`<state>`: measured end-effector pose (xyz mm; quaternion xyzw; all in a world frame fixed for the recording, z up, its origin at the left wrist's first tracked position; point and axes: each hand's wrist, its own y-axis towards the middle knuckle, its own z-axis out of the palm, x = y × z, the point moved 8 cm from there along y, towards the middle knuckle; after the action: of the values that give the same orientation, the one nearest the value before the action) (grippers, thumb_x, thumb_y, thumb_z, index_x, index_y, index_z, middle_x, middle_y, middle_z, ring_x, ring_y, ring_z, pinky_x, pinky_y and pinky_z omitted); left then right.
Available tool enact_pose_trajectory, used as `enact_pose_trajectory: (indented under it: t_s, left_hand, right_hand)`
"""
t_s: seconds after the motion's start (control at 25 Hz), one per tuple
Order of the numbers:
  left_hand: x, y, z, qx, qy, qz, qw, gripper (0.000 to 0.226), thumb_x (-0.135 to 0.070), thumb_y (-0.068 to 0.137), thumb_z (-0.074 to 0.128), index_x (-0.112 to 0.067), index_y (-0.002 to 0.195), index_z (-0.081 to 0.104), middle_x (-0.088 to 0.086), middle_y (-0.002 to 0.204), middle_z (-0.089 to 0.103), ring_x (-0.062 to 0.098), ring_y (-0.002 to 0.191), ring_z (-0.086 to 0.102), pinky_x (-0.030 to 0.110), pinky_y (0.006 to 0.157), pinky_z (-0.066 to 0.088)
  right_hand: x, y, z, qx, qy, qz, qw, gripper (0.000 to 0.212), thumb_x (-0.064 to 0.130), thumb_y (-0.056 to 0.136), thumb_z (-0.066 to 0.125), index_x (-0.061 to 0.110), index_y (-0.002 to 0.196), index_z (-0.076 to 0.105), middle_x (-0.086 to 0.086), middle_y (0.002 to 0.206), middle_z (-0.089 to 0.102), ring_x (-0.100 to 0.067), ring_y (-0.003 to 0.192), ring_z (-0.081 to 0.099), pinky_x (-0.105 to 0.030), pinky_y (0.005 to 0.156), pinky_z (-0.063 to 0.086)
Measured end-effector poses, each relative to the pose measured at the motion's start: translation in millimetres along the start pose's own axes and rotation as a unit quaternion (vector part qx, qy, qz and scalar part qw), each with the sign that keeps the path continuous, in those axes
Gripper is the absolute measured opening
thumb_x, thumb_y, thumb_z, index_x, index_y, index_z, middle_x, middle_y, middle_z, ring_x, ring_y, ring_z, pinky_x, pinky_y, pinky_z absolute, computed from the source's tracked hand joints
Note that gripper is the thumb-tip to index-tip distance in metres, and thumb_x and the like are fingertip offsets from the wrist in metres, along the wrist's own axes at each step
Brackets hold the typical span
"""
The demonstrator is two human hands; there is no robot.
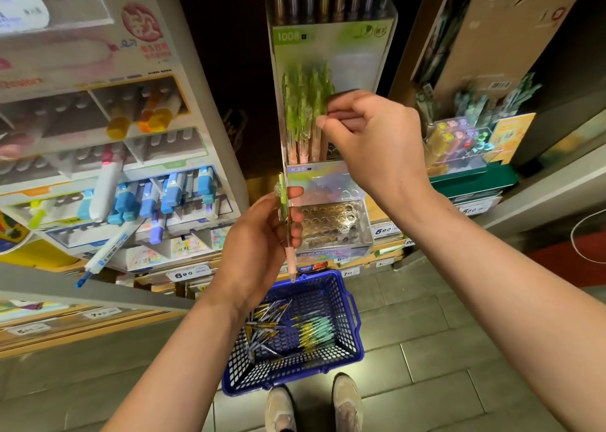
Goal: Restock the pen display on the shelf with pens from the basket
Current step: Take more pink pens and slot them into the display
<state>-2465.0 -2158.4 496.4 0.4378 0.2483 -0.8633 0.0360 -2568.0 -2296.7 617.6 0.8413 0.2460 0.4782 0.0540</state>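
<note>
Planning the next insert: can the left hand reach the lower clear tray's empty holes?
Likely yes: left hand holds its green pen just beside the clear tray; the right hand is higher, among the displayed pens.

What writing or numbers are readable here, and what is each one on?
"1008": green card atop the pen display.
"K35": pastel label on its lower tier.
"6 90": left price tag.
"5 90": right price tag beside the display.
Red seal and the rest: too blurred.
</note>
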Motion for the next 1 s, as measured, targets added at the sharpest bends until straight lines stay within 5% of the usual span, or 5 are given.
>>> enact_pose_trajectory:
  t_s: [0.4, 0.56, 0.8, 0.92, 1.0]
  left_hand:
    - [-1, 0, 0, 0.012, 0.036, 0.029, 0.999, 0.033, -0.003, 0.106, 0.04, 0.004, 0.132, 0.06, 0.01, 0.097, 0.062, 0.016, 0.082, 0.055, 0.028, 0.076, 0.045]
    - [-4, -1, 8, 0.02, 0.049, 0.061, 0.997, 0.026, 0.0, 0.097, 0.055, 0.0, 0.121, 0.064, 0.009, 0.094, 0.07, 0.016, 0.082, 0.062, 0.025, 0.078, 0.052]
    - [-5, 1, 13, 0.027, 0.087, 0.093, 0.991, 0.025, -0.011, 0.085, 0.068, -0.004, 0.109, 0.065, 0.013, 0.093, 0.072, 0.026, 0.092, 0.067, 0.032, 0.089, 0.054]
    - [-3, 2, 14, 0.025, 0.107, 0.082, 0.991, 0.013, -0.016, 0.094, 0.066, -0.011, 0.105, 0.066, 0.011, 0.095, 0.072, 0.025, 0.09, 0.067, 0.034, 0.087, 0.054]
    - [1, 2, 13, 0.019, 0.104, 0.059, 0.993, 0.009, -0.017, 0.101, 0.059, -0.017, 0.102, 0.068, 0.009, 0.101, 0.074, 0.023, 0.09, 0.069, 0.034, 0.084, 0.055]
  right_hand:
    - [-20, -6, 11, 0.04, -0.071, 0.04, 0.996, 0.016, 0.03, 0.088, 0.078, 0.018, 0.099, 0.076, 0.018, 0.074, 0.065, 0.011, 0.07, 0.062, -0.001, 0.072, 0.047]
    - [-29, -22, 9, 0.063, -0.039, 0.098, 0.992, 0.011, 0.035, 0.09, 0.075, 0.025, 0.085, 0.072, 0.012, 0.071, 0.07, -0.001, 0.069, 0.067, -0.014, 0.07, 0.054]
    - [-36, -67, 34, 0.256, 0.051, 0.186, 0.947, 0.021, 0.039, 0.089, 0.075, 0.021, 0.078, 0.074, 0.002, 0.075, 0.072, -0.007, 0.068, 0.064, -0.039, 0.081, 0.057]
    - [-37, -60, 21, 0.2, 0.14, 0.203, 0.948, 0.016, 0.026, 0.091, 0.075, 0.011, 0.085, 0.076, -0.017, 0.081, 0.073, -0.026, 0.072, 0.068, -0.054, 0.084, 0.058]
    - [-34, -44, 3, 0.135, 0.145, 0.186, 0.962, 0.011, 0.024, 0.09, 0.076, 0.015, 0.085, 0.074, -0.009, 0.076, 0.075, -0.029, 0.074, 0.071, -0.051, 0.085, 0.059]
